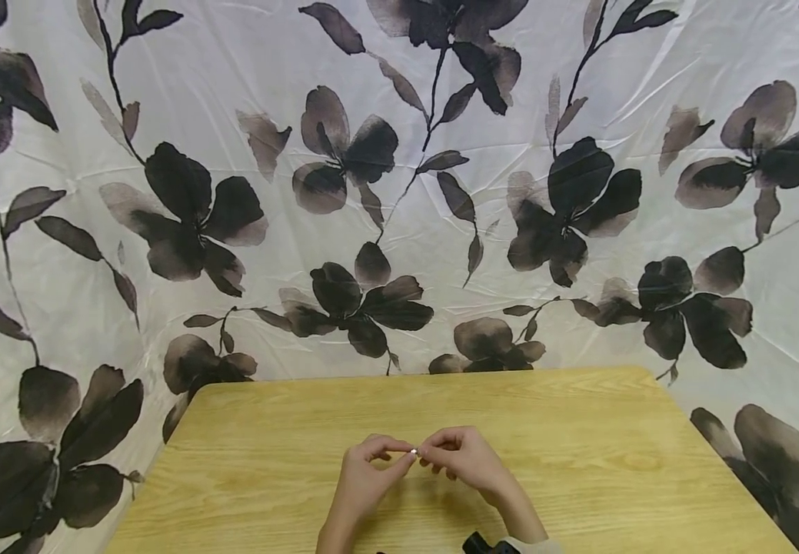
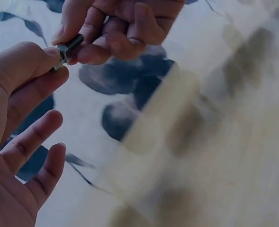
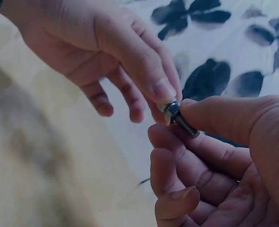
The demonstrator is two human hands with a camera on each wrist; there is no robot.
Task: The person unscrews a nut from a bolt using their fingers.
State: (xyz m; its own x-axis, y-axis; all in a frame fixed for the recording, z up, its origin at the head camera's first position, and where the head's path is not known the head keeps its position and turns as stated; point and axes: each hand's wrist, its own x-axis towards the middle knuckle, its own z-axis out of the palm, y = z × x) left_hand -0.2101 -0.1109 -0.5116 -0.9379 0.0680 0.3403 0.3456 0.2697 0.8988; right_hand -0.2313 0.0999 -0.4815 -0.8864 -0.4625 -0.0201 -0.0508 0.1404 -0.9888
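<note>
Over on the left, the person's left hand (image 1: 364,478) pinches the head end of a small bolt (image 3: 190,127) between thumb and forefinger, its other fingers loosely spread. The bolt sits between the two hands, above the wooden table (image 1: 267,431), no nearer one than the other; its long axis runs from the left fingertips toward the right palm, threaded end that way. Around it, close to the head, sits what looks like a nut (image 3: 172,109). To the right, the right hand (image 1: 464,460) pinches that nut with thumb and forefinger, remaining fingers curled. The bolt's head is mostly hidden by fingertips, and I can't make out a dark object (image 1: 485,543) cut off by the right wrist.
</note>
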